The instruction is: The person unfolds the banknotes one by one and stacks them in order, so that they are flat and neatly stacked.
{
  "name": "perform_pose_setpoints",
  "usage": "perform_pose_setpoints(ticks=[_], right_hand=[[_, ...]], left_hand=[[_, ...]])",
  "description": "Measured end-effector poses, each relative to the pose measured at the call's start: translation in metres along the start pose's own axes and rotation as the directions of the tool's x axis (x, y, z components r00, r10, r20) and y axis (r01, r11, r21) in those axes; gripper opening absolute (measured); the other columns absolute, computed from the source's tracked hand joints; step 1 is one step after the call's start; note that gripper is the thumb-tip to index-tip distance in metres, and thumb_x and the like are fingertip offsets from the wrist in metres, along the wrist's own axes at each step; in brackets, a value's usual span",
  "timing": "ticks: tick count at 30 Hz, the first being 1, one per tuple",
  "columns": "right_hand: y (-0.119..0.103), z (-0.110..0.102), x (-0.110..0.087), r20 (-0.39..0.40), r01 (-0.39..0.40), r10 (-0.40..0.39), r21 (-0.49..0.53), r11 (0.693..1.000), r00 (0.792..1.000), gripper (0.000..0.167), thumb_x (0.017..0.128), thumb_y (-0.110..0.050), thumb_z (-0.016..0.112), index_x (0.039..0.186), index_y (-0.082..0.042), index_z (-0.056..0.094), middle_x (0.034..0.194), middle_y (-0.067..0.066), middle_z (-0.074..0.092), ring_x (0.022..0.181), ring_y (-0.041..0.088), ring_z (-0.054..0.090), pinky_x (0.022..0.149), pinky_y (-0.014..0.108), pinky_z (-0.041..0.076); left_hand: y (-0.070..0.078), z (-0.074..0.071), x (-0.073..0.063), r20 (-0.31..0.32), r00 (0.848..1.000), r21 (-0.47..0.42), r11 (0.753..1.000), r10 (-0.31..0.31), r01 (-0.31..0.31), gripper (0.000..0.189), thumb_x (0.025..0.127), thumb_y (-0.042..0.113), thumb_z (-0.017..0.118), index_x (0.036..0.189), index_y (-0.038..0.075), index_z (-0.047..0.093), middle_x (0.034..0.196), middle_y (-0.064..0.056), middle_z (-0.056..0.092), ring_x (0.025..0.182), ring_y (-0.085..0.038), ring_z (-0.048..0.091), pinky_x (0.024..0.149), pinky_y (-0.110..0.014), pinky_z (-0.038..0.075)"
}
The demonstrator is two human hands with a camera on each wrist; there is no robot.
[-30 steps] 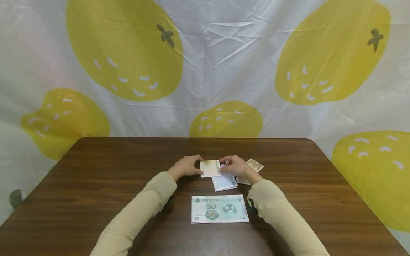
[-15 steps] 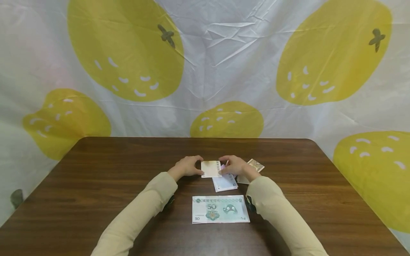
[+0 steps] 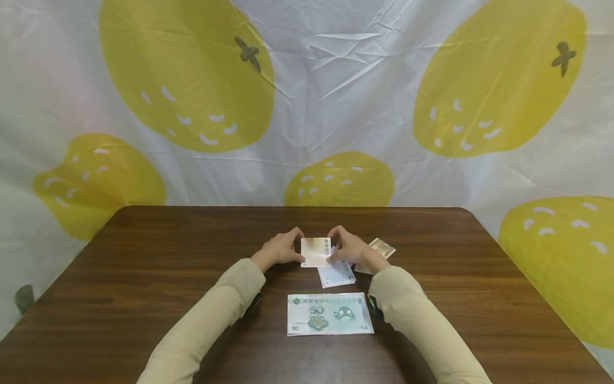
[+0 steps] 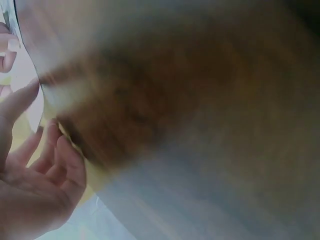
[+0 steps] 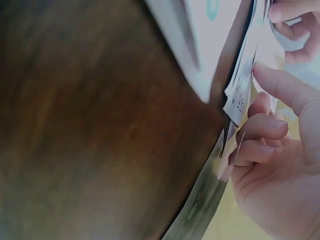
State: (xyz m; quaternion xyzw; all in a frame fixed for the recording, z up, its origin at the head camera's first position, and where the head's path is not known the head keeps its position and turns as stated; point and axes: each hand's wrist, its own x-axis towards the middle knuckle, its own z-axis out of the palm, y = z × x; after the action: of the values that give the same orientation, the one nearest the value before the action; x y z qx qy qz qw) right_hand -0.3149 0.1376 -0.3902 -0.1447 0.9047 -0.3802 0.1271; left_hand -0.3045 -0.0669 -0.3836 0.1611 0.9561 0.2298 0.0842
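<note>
Both hands hold a small cream paper note [image 3: 315, 252], which looks folded, above the far middle of the table. My left hand [image 3: 282, 248] pinches its left edge between thumb and fingers; in the left wrist view the white paper [image 4: 27, 82] shows at the thumb tip. My right hand [image 3: 353, 249] pinches the right edge, its thumb on the face of the note. Under that hand lie pale blue notes [image 3: 337, 276], partly hidden. A brown note [image 3: 382, 248] pokes out beyond the right wrist. Curled lower fingers of the right hand sit beside a thin pinkish strip [image 5: 229, 167].
A green play banknote marked 50 [image 3: 331, 314] lies flat nearer the person, between the forearms. Dark wood makes up the table [image 3: 168, 266]. Behind its far edge hangs a white cloth [image 3: 336, 106] printed with yellow lemons.
The cream note has tilted slightly more upright, its far edge rising. The index fingers of both hands have lifted a little with it. The other notes lie where they were.
</note>
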Motion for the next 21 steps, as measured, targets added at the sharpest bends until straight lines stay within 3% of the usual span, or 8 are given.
perform_pose_setpoints(ticks=[3, 7, 10, 15, 21], right_hand=[[0.000, 0.001, -0.001, -0.006, -0.017, 0.017, 0.014, 1.000, 1.000, 0.055, 0.068, -0.003, 0.073, 0.111, -0.007, 0.039, 0.076, 0.008, 0.048, 0.068, 0.019, 0.046, 0.063, 0.030, 0.037], [-0.002, 0.001, -0.002, -0.007, -0.037, 0.037, 0.018, 0.999, 0.999, 0.054, 0.068, -0.005, 0.074, 0.112, -0.006, 0.041, 0.078, 0.008, 0.049, 0.069, 0.019, 0.046, 0.064, 0.030, 0.038], [-0.001, 0.001, -0.003, -0.007, -0.027, 0.027, 0.009, 1.000, 1.000, 0.051, 0.070, -0.009, 0.073, 0.111, -0.004, 0.043, 0.078, 0.007, 0.049, 0.069, 0.018, 0.047, 0.063, 0.029, 0.038], [0.001, -0.004, -0.007, -0.019, 0.043, -0.044, -0.020, 0.999, 0.999, 0.032, 0.077, -0.014, 0.067, 0.103, -0.002, 0.053, 0.073, 0.006, 0.050, 0.065, 0.016, 0.047, 0.057, 0.027, 0.039], [0.002, -0.012, -0.011, -0.053, 0.076, -0.073, 0.059, 0.995, 0.996, 0.016, 0.082, -0.015, 0.062, 0.092, -0.004, 0.061, 0.066, 0.003, 0.049, 0.060, 0.015, 0.044, 0.052, 0.026, 0.037]], left_hand=[[0.001, 0.001, 0.000, -0.069, 0.997, -0.030, 0.999, 0.033, -0.035, 0.037, 0.077, 0.024, 0.069, 0.106, 0.014, 0.049, 0.069, 0.001, 0.051, 0.059, -0.015, 0.049, 0.051, -0.030, 0.037], [0.000, 0.003, 0.000, -0.178, 0.982, -0.057, 0.995, 0.065, -0.076, 0.015, 0.082, 0.022, 0.062, 0.092, 0.013, 0.054, 0.067, 0.004, 0.050, 0.056, -0.014, 0.046, 0.049, -0.028, 0.035], [-0.001, 0.002, 0.001, -0.231, 0.969, -0.111, 0.987, 0.085, -0.113, 0.010, 0.084, 0.021, 0.060, 0.085, 0.012, 0.055, 0.066, 0.004, 0.052, 0.056, -0.012, 0.047, 0.050, -0.027, 0.036], [0.000, -0.003, -0.001, -0.266, 0.957, -0.283, 0.939, 0.119, -0.195, 0.010, 0.085, 0.014, 0.058, 0.082, 0.005, 0.056, 0.066, -0.010, 0.059, 0.054, -0.017, 0.052, 0.050, -0.026, 0.040], [-0.003, -0.009, -0.004, -0.243, 0.968, -0.419, 0.894, 0.061, -0.161, 0.012, 0.086, 0.016, 0.056, 0.083, 0.005, 0.054, 0.071, -0.014, 0.062, 0.062, -0.029, 0.056, 0.050, -0.024, 0.041]])
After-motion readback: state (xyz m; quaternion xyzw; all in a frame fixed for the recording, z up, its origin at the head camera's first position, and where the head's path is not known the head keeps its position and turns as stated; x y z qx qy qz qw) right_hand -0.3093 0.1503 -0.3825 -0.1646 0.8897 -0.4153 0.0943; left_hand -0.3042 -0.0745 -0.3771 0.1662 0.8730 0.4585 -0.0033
